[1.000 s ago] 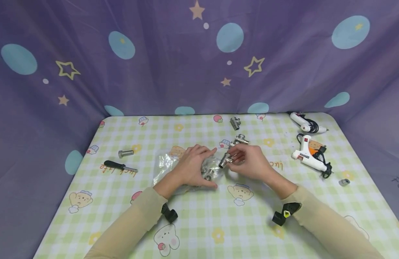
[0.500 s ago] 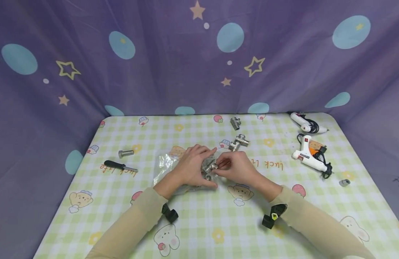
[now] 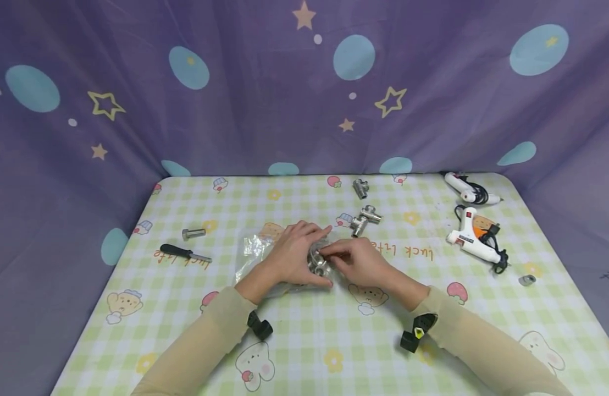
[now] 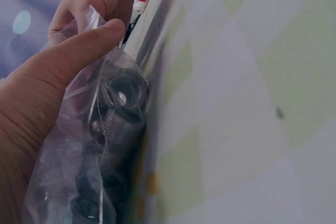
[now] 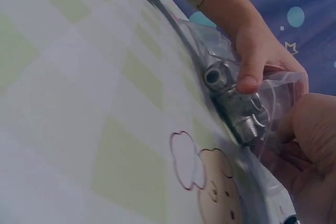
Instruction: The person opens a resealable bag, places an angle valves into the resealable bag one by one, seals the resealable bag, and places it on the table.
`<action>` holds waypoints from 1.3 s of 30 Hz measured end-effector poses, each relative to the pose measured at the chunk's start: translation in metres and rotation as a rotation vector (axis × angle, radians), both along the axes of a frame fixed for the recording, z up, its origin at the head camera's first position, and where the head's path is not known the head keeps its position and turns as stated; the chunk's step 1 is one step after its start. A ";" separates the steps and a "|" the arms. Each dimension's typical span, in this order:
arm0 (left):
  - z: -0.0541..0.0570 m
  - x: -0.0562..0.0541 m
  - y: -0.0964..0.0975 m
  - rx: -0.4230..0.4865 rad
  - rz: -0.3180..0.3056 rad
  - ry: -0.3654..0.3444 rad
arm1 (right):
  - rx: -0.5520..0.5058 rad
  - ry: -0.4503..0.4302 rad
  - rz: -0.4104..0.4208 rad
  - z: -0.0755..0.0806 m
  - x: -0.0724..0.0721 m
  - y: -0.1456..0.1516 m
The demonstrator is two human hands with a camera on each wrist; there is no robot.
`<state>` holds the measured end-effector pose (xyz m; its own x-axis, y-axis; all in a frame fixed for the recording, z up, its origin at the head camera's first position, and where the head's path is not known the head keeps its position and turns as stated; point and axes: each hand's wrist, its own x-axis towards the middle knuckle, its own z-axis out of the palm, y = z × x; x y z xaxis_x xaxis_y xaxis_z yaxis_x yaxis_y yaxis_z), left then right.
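Observation:
My left hand [image 3: 295, 256] grips a clear plastic bag [image 3: 250, 253] on the table, its thumb lying across the plastic near the mouth in the left wrist view. Several threaded metal pipe fittings [image 5: 231, 98] lie inside the bag. My right hand [image 3: 359, 261] reaches into the bag's mouth with bent fingers. A shiny fitting [image 3: 318, 258] is right by those fingertips; whether they still pinch it is hidden. Behind the right hand, two tee-shaped fittings [image 3: 366, 219] lie against each other. One more fitting [image 3: 361, 188] lies farther back.
On the left lie a black-handled screwdriver [image 3: 186, 253] and a metal bolt-like piece [image 3: 193, 234]. Two white glue guns [image 3: 470, 236] with black cords lie at the right, near a short metal cylinder [image 3: 527, 280]. A purple curtain [image 3: 255, 110] hangs behind the checked table [image 3: 304, 363].
My right hand has carried a fitting leftward into the bag's mouth, and its fingers have gone slightly deeper. The left hand has stayed on the bag.

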<state>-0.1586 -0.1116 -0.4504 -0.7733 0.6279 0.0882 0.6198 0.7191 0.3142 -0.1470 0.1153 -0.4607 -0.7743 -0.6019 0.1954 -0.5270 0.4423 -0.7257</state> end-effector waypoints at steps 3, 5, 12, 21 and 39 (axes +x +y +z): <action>0.000 0.000 0.001 0.003 0.003 -0.001 | -0.014 -0.004 -0.027 0.003 -0.002 0.004; 0.000 0.000 0.001 0.007 0.005 -0.007 | -0.018 -0.015 -0.048 0.006 -0.004 0.008; 0.002 0.000 0.003 0.001 0.017 -0.020 | -0.004 -0.025 -0.137 0.019 -0.015 0.022; 0.001 0.001 0.002 0.003 0.014 -0.021 | -0.006 0.005 -0.232 0.024 -0.030 0.038; 0.000 0.002 0.002 0.002 0.016 -0.026 | 0.089 0.099 -0.353 0.015 -0.044 0.053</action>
